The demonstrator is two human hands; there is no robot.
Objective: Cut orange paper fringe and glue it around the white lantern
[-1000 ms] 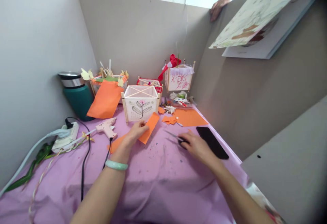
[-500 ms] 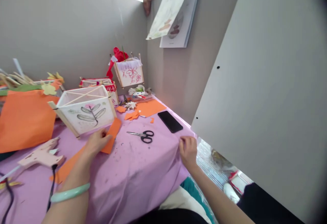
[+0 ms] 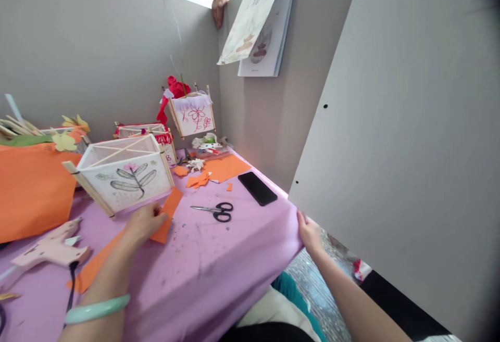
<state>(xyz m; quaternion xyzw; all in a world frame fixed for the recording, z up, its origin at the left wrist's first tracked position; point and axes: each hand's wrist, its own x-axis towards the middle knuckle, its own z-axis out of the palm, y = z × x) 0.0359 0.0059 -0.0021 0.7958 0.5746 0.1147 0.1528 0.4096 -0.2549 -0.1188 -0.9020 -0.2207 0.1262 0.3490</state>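
My left hand (image 3: 145, 220), with a pale green bangle on the wrist, rests on the table with its fingers curled on an orange paper strip (image 3: 169, 216). More orange paper (image 3: 97, 265) shows beside the forearm; whether it is the same piece is hidden. At the table's right corner, my right hand (image 3: 310, 233) grips the edge of the purple tablecloth (image 3: 250, 243), its fingertips partly hidden. Between the hands lie black-handled scissors (image 3: 221, 211) and a black phone (image 3: 257, 188). A white lantern-like box (image 3: 127, 178) with wooden sticks and a drawn plant stands just behind my left hand.
A pink glue gun (image 3: 52, 248) with a black cord lies at left, before a large orange sheet (image 3: 33, 191). Orange scraps (image 3: 199, 179) lie farther back. A flower-drawn box (image 3: 196, 115) hangs near the corner. Grey partitions (image 3: 117, 45) enclose the table; another person's hand (image 3: 219, 11) holds their top.
My right hand has moved right, from the tabletop near the phone to the corner, pulling the cloth's edge tighter. My left hand stays on the orange strip. The view has shifted slightly.
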